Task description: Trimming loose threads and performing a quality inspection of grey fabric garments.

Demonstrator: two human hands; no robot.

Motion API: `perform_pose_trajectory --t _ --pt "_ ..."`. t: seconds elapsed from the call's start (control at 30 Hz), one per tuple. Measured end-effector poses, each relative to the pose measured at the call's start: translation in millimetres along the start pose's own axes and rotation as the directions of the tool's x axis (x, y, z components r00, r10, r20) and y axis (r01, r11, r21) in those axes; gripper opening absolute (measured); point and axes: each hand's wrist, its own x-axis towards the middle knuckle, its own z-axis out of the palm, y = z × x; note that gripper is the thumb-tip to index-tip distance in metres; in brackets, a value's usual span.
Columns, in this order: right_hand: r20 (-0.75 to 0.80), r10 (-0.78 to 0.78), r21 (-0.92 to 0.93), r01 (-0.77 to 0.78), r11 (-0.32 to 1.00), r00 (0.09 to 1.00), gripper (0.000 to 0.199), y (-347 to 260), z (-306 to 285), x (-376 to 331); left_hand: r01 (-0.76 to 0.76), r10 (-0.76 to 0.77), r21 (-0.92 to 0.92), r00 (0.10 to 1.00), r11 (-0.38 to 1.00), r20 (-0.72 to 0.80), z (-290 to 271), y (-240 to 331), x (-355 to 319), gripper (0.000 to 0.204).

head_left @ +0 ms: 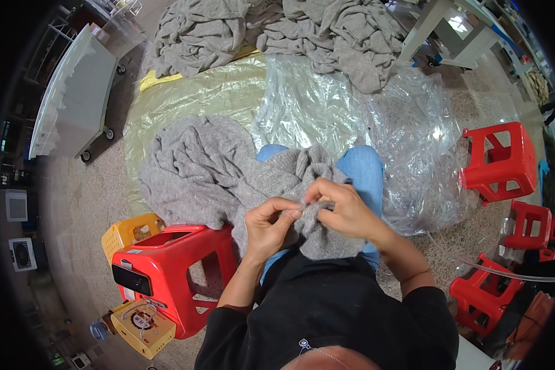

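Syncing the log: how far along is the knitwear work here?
Done: cannot tell; no finished stack is marked. In hand: both hands, left and right, pinch a grey knit on the lap, the rest of it draped left over the red stool. Left: a grey pile lies beyond the plastic sheet.

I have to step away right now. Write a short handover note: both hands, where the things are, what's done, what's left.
Left hand: pinching a fold of the grey knit garment on the lap.
Right hand: pinching the same fold from the other side, close to the left.
Garment: draped over the knees, spilling left onto the plastic sheet.
Pile of grey knitwear lies at the sheet's far end.
Red stool stands at the left knee.
Done or left: cannot tell from this view; the garment is in hand, mid-handling.
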Motion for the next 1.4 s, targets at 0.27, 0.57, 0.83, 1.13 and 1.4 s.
perform_pose_trajectory --t 0.27,0.57,0.83,1.13,1.4 --pt "0.167 -0.185 -0.098 0.203 0.974 0.968 0.015 -7 1 0 -0.222 0.212 0.256 0.975 0.941 0.064 -8 1 0 0.007" --pt "-0.285 -0.320 -0.339 0.217 0.915 0.903 0.017 -7 38 -14 -0.534 0.659 0.547 0.751 0.645 -0.044 18 -4 -16 0.011" --pt "-0.259 -0.429 -0.519 0.250 0.818 0.866 0.029 6 35 -14 0.169 -0.160 -0.236 0.986 0.957 0.055 -4 -1 8 0.028" --pt "-0.152 -0.171 -0.279 0.123 0.952 0.973 0.031 0 19 -7 0.193 -0.154 -0.358 0.979 0.913 0.136 -19 -9 14 0.021" --pt "-0.504 0.045 -0.763 -0.469 0.444 0.863 0.038 20 -121 -6 -0.306 0.022 0.629 0.909 0.715 0.417 -13 6 6 0.058"
